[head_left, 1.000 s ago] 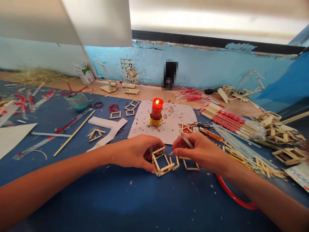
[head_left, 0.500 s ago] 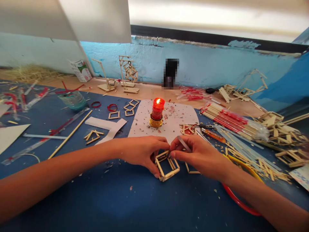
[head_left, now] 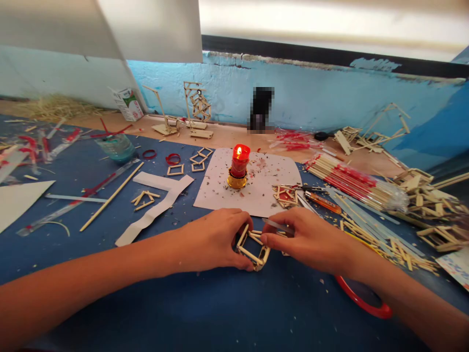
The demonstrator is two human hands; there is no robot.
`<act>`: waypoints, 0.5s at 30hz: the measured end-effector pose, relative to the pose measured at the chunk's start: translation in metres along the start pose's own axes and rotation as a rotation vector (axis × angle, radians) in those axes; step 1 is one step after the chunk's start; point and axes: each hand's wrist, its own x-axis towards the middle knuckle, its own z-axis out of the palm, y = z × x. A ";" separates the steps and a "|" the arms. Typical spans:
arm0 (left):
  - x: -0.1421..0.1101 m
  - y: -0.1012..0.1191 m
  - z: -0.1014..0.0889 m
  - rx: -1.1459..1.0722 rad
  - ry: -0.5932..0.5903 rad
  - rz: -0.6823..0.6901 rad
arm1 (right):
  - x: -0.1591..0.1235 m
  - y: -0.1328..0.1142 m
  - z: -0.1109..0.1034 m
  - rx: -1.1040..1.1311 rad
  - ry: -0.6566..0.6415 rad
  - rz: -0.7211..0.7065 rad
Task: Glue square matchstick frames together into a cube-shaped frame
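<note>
My left hand [head_left: 216, 239] is closed around the left side of a small box-shaped frame of wooden sticks [head_left: 249, 255], thumb at its near corner. My right hand [head_left: 315, 239] pinches a thin translucent plastic strip [head_left: 279, 226], its fingertips at the frame's right side. Whether the strip's tip touches the frame is hidden by the fingers. Just beyond both hands, a lit red candle [head_left: 240, 164] stands in a gold holder on a sheet of white paper [head_left: 216, 190] strewn with dark crumbs.
On the right lie an orange-handled cutter [head_left: 324, 202], bagged sticks [head_left: 344, 178], loose short sticks [head_left: 366, 237] and a red ring-shaped object [head_left: 362, 300] under my forearm. Leftward are a paper strip [head_left: 157, 210], a long stick [head_left: 112, 198] and a glass cup [head_left: 117, 148]. Stick models [head_left: 198, 105] stand behind.
The stick frame has been turned and tilted in my left hand. My right hand has shifted slightly right, and the strip in it lies flatter.
</note>
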 end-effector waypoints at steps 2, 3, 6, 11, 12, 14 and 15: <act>-0.002 0.001 0.008 -0.009 0.066 -0.050 | 0.005 -0.001 -0.003 -0.057 0.016 -0.042; -0.002 0.002 0.012 -0.007 0.096 -0.061 | 0.007 0.000 -0.004 -0.077 0.025 -0.057; -0.002 0.001 0.017 -0.004 0.134 -0.070 | 0.011 0.001 -0.005 -0.057 0.016 -0.079; 0.001 -0.002 0.019 0.010 0.151 -0.023 | 0.011 0.004 -0.001 -0.001 0.018 -0.143; 0.002 -0.002 0.019 0.016 0.156 -0.015 | 0.010 0.004 0.000 -0.003 0.034 -0.151; 0.003 -0.002 0.019 0.010 0.154 -0.016 | 0.010 0.005 0.001 0.001 0.046 -0.163; 0.004 -0.002 0.019 -0.010 0.140 -0.020 | 0.009 0.005 0.002 0.006 0.043 -0.173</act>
